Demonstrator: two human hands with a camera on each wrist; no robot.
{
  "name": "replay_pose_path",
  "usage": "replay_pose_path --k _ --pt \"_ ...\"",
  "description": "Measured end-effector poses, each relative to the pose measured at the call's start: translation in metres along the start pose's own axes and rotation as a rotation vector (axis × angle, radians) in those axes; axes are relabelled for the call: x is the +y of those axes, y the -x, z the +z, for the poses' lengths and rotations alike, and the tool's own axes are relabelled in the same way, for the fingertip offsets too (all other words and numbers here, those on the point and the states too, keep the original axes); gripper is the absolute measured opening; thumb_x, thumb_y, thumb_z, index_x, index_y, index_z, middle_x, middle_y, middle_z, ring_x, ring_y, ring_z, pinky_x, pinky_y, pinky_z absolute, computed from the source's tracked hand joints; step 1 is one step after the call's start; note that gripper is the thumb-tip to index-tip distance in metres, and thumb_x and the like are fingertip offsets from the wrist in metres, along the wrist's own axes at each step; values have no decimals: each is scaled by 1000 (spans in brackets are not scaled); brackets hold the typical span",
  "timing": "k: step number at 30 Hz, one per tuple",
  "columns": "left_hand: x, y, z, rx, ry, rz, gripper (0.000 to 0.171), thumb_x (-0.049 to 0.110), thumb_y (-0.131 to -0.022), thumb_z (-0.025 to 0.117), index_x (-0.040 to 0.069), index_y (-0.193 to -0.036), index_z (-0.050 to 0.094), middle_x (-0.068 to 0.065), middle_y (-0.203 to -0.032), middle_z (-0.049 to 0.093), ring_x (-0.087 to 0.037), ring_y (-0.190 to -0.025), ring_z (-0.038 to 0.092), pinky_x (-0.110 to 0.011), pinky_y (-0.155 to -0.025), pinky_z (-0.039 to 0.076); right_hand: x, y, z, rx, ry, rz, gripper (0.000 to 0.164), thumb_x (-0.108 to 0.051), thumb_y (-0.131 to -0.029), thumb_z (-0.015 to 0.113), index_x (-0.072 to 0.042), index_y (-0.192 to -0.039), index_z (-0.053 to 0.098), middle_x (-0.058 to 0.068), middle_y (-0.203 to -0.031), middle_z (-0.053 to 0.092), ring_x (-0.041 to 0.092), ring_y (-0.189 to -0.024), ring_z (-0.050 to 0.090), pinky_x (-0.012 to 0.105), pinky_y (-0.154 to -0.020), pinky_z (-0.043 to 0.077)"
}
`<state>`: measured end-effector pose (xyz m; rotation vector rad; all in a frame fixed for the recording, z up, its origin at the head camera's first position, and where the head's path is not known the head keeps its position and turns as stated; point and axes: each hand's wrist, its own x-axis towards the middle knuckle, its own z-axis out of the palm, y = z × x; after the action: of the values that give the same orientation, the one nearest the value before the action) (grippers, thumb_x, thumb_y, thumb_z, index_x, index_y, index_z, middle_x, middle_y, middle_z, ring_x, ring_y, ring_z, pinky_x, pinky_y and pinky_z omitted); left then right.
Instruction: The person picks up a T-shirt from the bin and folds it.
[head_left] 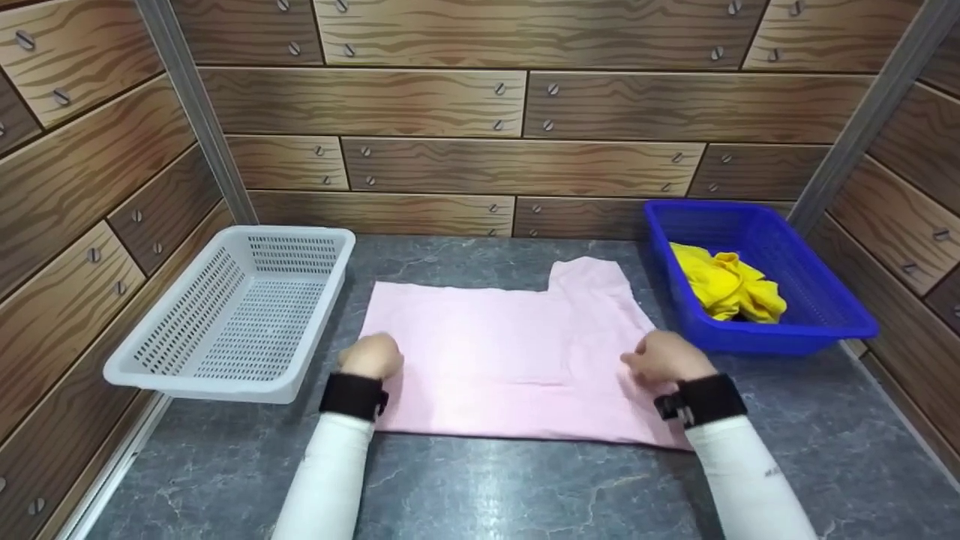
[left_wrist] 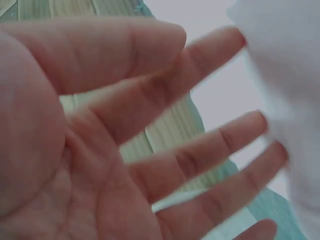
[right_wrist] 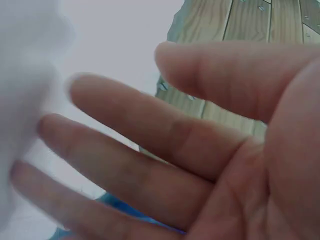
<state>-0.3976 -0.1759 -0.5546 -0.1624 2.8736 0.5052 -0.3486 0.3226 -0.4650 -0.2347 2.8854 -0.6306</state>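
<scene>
A pink shirt (head_left: 480, 337) lies flat and folded on the grey tabletop, with a sleeve-like part (head_left: 589, 277) sticking out at its far right. At its left edge is my left hand (head_left: 373, 356). The left wrist view shows that hand's fingers (left_wrist: 220, 140) spread and nearly straight, their tips right at the pale cloth. My right hand (head_left: 667, 358) is over the shirt's right side. In the right wrist view its fingers (right_wrist: 125, 165) are extended, the thumb stands apart, and the fingertips meet the blurred fabric. Neither hand grips anything.
To the left stands a white perforated basket (head_left: 319, 315). A blue basket (head_left: 795, 341) at the back right holds a crumpled yellow cloth (head_left: 724, 285). Wood-patterned walls (head_left: 435, 105) enclose the table (head_left: 480, 480) at the back and both sides.
</scene>
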Motion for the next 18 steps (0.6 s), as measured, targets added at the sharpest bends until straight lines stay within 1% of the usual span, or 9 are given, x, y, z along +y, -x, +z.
replay_pose_path --k 2,4,6,7,10,12,14,16,18 --pt "3 -15 -8 54 58 -36 42 25 -108 59 -3 -131 79 -30 -148 77 -49 -137 76 -79 -114 58 12 -23 0 106 -56 -18 38 -31 -110 68 3 -107 84 20 -96 83 34 -84 73 45 -78 60" --pt "7 -26 -17 110 143 -84 54 25 -108 58 -8 -149 68 -37 -158 68 -54 -149 67 -76 -123 54 14 -40 0 210 -113 -25 41 -28 -110 65 8 -124 80 30 -119 84 46 -104 78 55 -96 64" --pt "12 -29 -26 139 240 -142 65 23 -107 57 -11 -163 54 -42 -168 56 -57 -158 57 -72 -131 49 11 -54 0 265 -157 7 46 -26 -110 64 10 -137 75 37 -140 77 59 -128 72 65 -116 57" --pt "15 -29 -30 149 296 -171 70 23 -108 56 -12 -168 47 -43 -172 50 -58 -163 51 -70 -135 45 13 -63 3 278 -164 18 49 -27 -111 62 11 -142 72 41 -147 73 65 -135 66 70 -121 52" --pt "19 -26 -39 186 466 -252 74 22 -111 57 -14 -172 38 -43 -175 43 -59 -167 45 -68 -139 40 33 -101 16 252 -165 79 57 -31 -112 60 6 -154 63 46 -158 61 75 -146 50 79 -129 40" --pt "15 -31 -39 211 539 -278 73 25 -111 61 -13 -170 41 -41 -175 47 -58 -166 46 -67 -139 39 57 -132 26 216 -187 104 61 -36 -112 60 3 -159 60 45 -162 60 74 -150 49 79 -131 37" --pt "9 -42 -36 217 572 -293 69 30 -110 64 -11 -165 50 -37 -173 54 -59 -163 48 -67 -137 38 78 -158 33 170 -223 129 63 -39 -112 62 -1 -162 60 40 -164 61 67 -154 52 75 -133 39" --pt "1 -57 -32 198 571 -304 69 36 -110 68 -7 -163 58 -31 -174 58 -58 -162 47 -66 -136 36 88 -170 36 149 -277 142 62 -41 -111 65 -3 -160 65 34 -163 67 56 -154 61 67 -132 45" --pt "-4 -70 -27 178 563 -316 68 42 -108 71 -3 -159 65 -25 -173 62 -57 -160 48 -66 -134 37 90 -174 34 112 -345 162 62 -43 -111 67 -4 -159 66 31 -165 66 48 -150 65 58 -125 54"
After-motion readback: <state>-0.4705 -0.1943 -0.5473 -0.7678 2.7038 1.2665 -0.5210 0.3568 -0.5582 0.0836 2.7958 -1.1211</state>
